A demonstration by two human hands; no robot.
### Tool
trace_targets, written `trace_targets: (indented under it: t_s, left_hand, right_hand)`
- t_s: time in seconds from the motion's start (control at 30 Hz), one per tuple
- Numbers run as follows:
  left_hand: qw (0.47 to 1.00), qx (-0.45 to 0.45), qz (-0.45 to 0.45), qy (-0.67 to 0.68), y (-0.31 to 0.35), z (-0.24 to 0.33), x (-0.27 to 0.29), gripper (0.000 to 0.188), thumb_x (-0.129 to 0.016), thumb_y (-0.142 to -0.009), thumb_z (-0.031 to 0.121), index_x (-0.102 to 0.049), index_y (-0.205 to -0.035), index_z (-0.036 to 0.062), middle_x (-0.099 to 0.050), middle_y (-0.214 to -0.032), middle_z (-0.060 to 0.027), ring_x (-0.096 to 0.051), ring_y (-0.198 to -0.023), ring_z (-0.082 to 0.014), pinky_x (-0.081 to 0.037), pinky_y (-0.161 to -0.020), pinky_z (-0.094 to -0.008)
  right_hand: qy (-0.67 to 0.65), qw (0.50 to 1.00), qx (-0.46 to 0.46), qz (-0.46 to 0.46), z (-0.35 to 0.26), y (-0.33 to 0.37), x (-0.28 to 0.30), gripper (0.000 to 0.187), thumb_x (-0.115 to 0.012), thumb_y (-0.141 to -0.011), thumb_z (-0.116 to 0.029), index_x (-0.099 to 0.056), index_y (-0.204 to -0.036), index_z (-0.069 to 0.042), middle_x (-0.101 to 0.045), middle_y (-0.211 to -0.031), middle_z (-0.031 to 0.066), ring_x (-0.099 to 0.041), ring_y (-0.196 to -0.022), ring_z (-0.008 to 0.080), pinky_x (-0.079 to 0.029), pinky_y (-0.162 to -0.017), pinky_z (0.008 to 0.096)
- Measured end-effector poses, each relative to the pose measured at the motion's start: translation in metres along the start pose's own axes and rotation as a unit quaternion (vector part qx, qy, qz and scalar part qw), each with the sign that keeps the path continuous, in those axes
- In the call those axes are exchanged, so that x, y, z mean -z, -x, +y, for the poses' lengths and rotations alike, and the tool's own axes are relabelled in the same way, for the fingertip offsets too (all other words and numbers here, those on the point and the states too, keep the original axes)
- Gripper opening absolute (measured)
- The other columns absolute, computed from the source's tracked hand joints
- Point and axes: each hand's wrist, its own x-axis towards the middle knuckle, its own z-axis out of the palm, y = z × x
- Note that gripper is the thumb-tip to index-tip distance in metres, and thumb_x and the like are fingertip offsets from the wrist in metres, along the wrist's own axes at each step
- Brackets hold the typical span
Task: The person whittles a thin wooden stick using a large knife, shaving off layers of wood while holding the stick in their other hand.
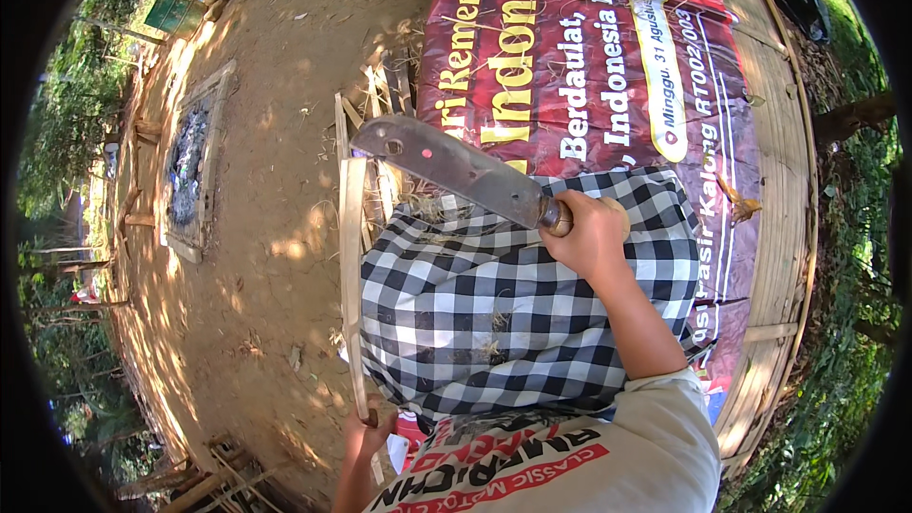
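My right hand (587, 236) is closed round the round wooden handle of a machete (461, 172). Its broad, dark blade points to the left, and the far end lies at the top of a pale split bamboo strip (351, 275). Whether blade and bamboo touch, I cannot tell. Low down on the left, my left hand (367, 432) grips the strip's near end and keeps it roughly upright in the picture. A black-and-white checked cloth (513, 313) covers my lap, with bits of fibre scattered on it.
A dark red printed banner (579, 57) covers a bamboo-slat platform (774, 180). More split bamboo pieces (380, 100) stand beyond the blade. On the left, bare earth (275, 190) surrounds a framed ash pit (190, 166). A dry leaf (739, 199) lies on the banner.
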Motion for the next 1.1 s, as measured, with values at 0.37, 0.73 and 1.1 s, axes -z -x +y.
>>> trace_targets:
  t_s: [0.37,0.73,1.1]
  left_hand:
    - [0.991,-0.104,-0.016,-0.088,-0.032,-0.029,-0.017,0.016,-0.064,-0.079,-0.001,-0.068,-0.094,0.0042,-0.046,-0.052,-0.0019,-0.041,-0.046,-0.0072,-0.036,-0.045,-0.0256]
    - [0.998,-0.055,-0.018,0.003,0.017,-0.056,0.002,0.003,-0.063,-0.083,0.003,-0.062,-0.084,0.0052,-0.048,-0.056,0.0054,-0.041,-0.049,-0.0029,-0.032,-0.044,-0.0226]
    - [0.998,-0.059,0.0,-0.032,0.04,-0.019,0.027,0.011,-0.064,-0.081,0.007,-0.055,-0.086,0.0038,-0.046,-0.054,0.0011,-0.037,-0.046,-0.0045,-0.028,-0.042,-0.0246]
  right_hand:
    - [-0.002,0.994,-0.094,0.061,0.015,-0.013,0.026,0.03,-0.074,-0.064,-0.02,-0.068,-0.09,-0.006,-0.068,-0.078,0.0132,-0.066,-0.07,0.0328,-0.052,-0.063,0.0415]
    - [0.004,0.996,-0.086,0.02,0.02,-0.011,0.021,0.033,-0.075,-0.064,-0.023,-0.07,-0.094,-0.01,-0.07,-0.08,0.0103,-0.067,-0.072,0.0312,-0.052,-0.064,0.0398]
    - [-0.015,0.995,-0.085,0.057,0.018,-0.009,0.024,0.033,-0.076,-0.064,-0.022,-0.069,-0.093,-0.008,-0.069,-0.079,0.0121,-0.067,-0.073,0.0316,-0.053,-0.065,0.0391]
